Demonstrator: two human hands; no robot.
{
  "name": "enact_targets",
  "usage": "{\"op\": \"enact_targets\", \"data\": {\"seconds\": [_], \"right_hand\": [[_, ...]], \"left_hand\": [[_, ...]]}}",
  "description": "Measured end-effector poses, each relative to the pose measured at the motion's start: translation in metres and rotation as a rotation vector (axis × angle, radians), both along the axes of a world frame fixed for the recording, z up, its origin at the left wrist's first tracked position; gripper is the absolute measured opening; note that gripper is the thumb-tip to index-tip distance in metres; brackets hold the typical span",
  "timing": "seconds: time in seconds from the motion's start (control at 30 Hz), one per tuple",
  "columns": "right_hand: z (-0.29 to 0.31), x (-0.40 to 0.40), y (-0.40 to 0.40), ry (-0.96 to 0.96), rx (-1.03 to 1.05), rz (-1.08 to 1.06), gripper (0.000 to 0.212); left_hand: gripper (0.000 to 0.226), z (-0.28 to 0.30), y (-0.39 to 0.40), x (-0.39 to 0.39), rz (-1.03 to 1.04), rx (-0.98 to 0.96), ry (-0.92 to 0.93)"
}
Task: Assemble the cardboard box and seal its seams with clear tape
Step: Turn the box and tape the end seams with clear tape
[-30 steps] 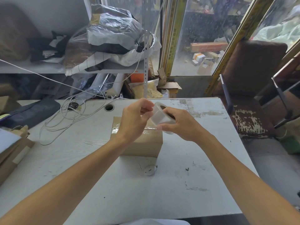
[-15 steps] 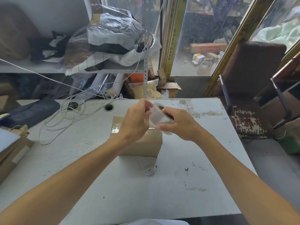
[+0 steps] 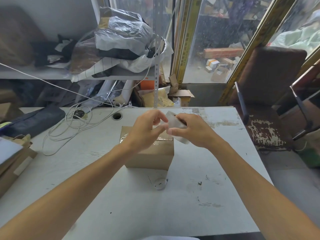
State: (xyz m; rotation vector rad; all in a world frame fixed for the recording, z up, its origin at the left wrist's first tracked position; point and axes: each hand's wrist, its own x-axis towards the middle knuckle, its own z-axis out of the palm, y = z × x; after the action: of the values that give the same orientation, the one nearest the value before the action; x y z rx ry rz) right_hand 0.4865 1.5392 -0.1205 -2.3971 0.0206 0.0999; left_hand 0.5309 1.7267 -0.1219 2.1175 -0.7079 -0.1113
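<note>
Both hands hover over my closed brown cardboard box (image 3: 149, 153): right hand (image 3: 194, 132) grips the clear tape roll (image 3: 174, 122), left hand (image 3: 147, 130) pinches at its edge.

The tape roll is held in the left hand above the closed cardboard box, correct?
Not quite: in the head view the tape roll is held in the right hand, not the left. It is above the closed cardboard box, as you say.
</note>
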Motion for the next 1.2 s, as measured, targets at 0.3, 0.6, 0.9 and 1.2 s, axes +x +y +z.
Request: {"op": "enact_targets", "data": {"seconds": [0.3,0.6,0.9,1.2], "right_hand": [[0.009,0.002,0.007,0.023,-0.116,-0.021,0.04],[-0.007,-0.012,-0.02,0.058,-0.192,-0.116,0.05],[0.01,-0.006,0.003,-0.095,0.071,-0.091,0.031],[0.012,-0.001,0.009,-0.149,0.082,-0.032,0.036]], "left_hand": [[0.016,-0.004,0.002,-0.001,0.153,-0.099,0.12],[0.017,0.029,0.048,0.04,0.234,-0.241,0.144],[0.028,-0.006,0.018,0.01,0.049,-0.142,0.126],[0.054,-0.021,0.009,-0.009,0.0,-0.05,-0.068]]}}
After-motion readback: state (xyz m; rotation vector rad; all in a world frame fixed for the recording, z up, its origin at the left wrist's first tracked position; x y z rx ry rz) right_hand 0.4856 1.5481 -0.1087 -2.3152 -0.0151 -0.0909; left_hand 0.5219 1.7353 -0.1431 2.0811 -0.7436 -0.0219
